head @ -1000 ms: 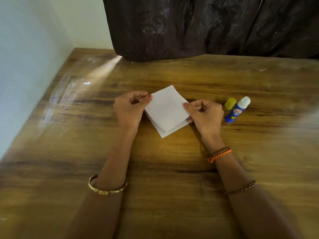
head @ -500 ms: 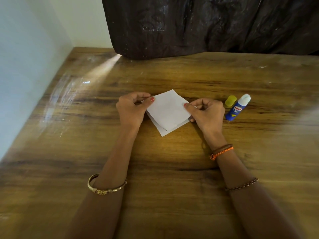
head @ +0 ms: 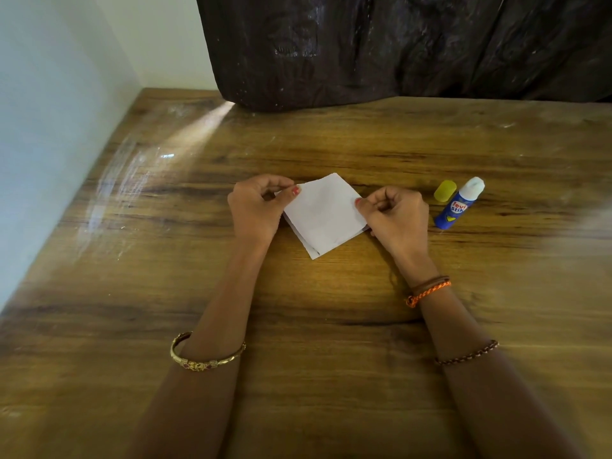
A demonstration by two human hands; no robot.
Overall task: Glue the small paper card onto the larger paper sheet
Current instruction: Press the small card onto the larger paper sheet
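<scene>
A small white paper card lies turned like a diamond on top of a slightly larger white sheet, whose edge peeps out along the lower left. My left hand pinches the left corner of the paper with thumb on top and fingers curled. My right hand pinches the right corner the same way. Both hands rest on the wooden table. To the right lies an uncapped blue glue stick, with its yellow cap beside it.
A dark crumpled cloth hangs along the far edge of the table. A pale wall bounds the table on the left. Bracelets sit on both forearms.
Both hands have slid the stacked papers a little away from me, and the thumbs have settled on the two side corners. The glue stick and cap stay in place.
</scene>
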